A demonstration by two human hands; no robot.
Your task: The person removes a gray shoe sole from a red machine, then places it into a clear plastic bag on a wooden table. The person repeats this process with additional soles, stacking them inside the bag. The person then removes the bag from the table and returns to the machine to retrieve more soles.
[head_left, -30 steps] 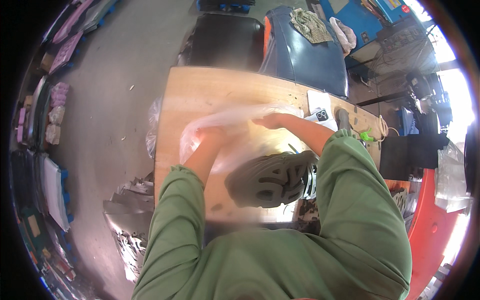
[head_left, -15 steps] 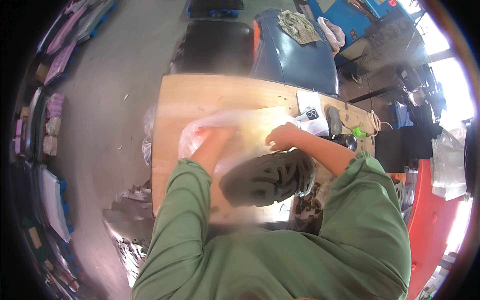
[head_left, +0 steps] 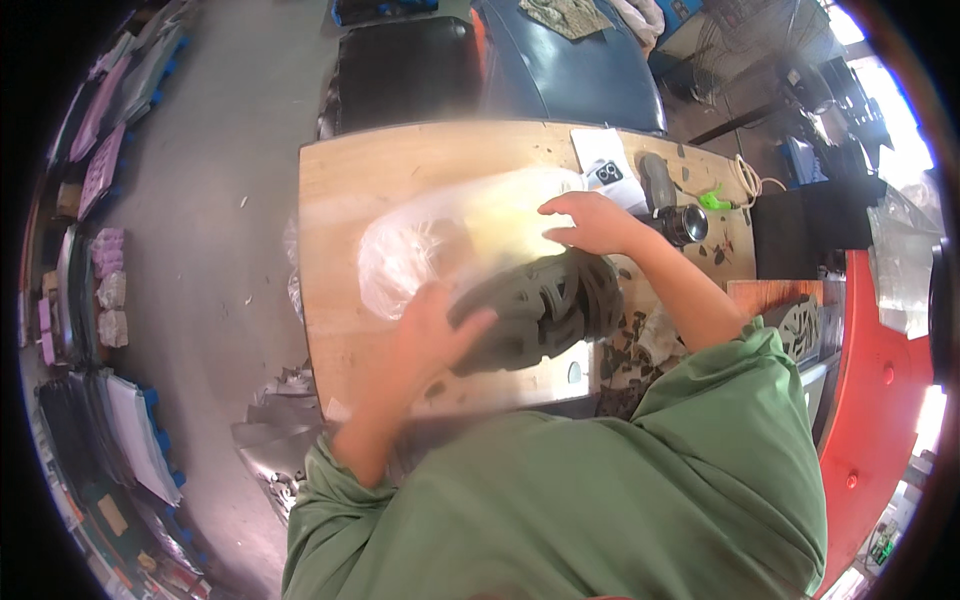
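A clear plastic bag [head_left: 450, 240] lies spread on the wooden table [head_left: 350, 180]. Just in front of it sits a stack of dark grey cut-out pieces [head_left: 540, 305]. My left hand [head_left: 435, 325] grips the left end of that grey stack at the bag's near edge. Pressed flat on the bag's right side, just above the stack, is my right hand [head_left: 590, 220], fingers spread. Both arms wear green sleeves.
A phone [head_left: 607, 172], a grey tool [head_left: 657, 180], a round black lens-like part [head_left: 685, 223] and a cable [head_left: 748, 180] lie at the table's far right. A black chair [head_left: 400, 70] and a blue seat [head_left: 570, 70] stand behind. Stacks of sheets line the floor at left [head_left: 110, 300].
My left hand has drawn back from under the bag and taken hold of the grey stack. My right hand has shifted right along the bag's top.
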